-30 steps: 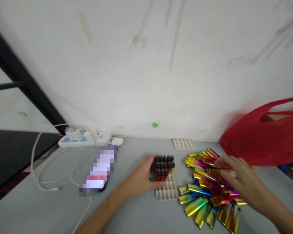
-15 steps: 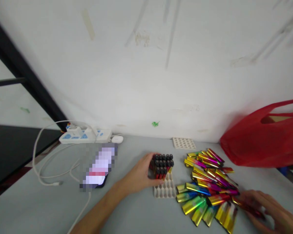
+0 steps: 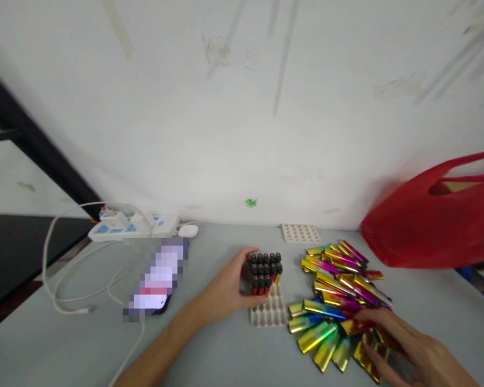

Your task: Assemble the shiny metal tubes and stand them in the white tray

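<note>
Several upright black-topped sticks that look like lighters (image 3: 262, 269), with red and gold bodies, stand in rows in a pale cell tray (image 3: 268, 313). My left hand (image 3: 226, 290) curls round their left side, thumb at the front and fingers behind. My right hand (image 3: 407, 344) is over the near right part of a loose pile of shiny gold, red, blue, green and purple lighters (image 3: 318, 336). Its fingers are bent round a gold and dark lighter (image 3: 375, 344), partly hidden by the hand.
A second pale cell tray (image 3: 300, 233) lies by the wall. At the right stands a red bag (image 3: 427, 226). On the left are a phone (image 3: 157, 279), a white power strip (image 3: 133, 227), a charging case (image 3: 188, 231) and looped white cables (image 3: 50, 269).
My right hand has moved left and over the pile from its right edge, where it held a red and gold lighter. My left hand keeps its hold. The view has shifted slightly.
</note>
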A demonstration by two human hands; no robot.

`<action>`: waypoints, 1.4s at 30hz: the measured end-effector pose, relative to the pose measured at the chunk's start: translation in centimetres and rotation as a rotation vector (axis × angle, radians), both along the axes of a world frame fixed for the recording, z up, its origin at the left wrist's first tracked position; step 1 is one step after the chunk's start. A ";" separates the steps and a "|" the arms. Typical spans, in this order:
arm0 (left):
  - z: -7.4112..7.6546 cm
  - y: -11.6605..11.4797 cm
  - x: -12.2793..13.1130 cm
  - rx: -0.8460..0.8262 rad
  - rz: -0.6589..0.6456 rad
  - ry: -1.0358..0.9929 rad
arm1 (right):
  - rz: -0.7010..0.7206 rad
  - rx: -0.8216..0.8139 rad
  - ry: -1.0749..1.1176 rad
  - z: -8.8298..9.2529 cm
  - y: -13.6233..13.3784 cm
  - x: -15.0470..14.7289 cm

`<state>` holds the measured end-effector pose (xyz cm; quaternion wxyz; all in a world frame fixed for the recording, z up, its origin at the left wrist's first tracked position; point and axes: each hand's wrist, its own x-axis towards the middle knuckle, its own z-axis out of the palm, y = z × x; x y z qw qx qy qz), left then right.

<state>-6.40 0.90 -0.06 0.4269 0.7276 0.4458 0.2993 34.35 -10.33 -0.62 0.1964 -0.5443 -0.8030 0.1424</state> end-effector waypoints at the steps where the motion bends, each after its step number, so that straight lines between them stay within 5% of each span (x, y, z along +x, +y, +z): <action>1: 0.0 0.0 0.0 -0.002 0.002 0.001 | 0.012 0.035 -0.010 0.3 0.4 -0.6; 11: 0.2 0.0 0.1 0.018 -0.018 -0.039 | 0.159 0.248 -0.149 1.0 2.5 -2.3; 17: 0.2 0.0 0.1 0.011 -0.017 -0.021 | -0.046 0.409 -0.312 2.4 5.9 -8.8; 23: -0.1 0.0 0.2 -0.010 -0.009 -0.037 | 0.064 0.276 -0.424 2.6 8.8 -13.4; 34: -0.2 -0.1 0.2 -0.001 -0.003 -0.038 | 0.144 0.158 -0.153 4.6 8.1 -12.0; 38: -0.1 -0.1 0.2 -0.005 -0.001 -0.030 | 0.039 0.278 -0.208 3.2 6.0 -10.2; 42: -0.2 -0.1 0.1 -0.006 -0.010 -0.038 | 0.151 0.321 -0.295 1.0 3.7 -9.2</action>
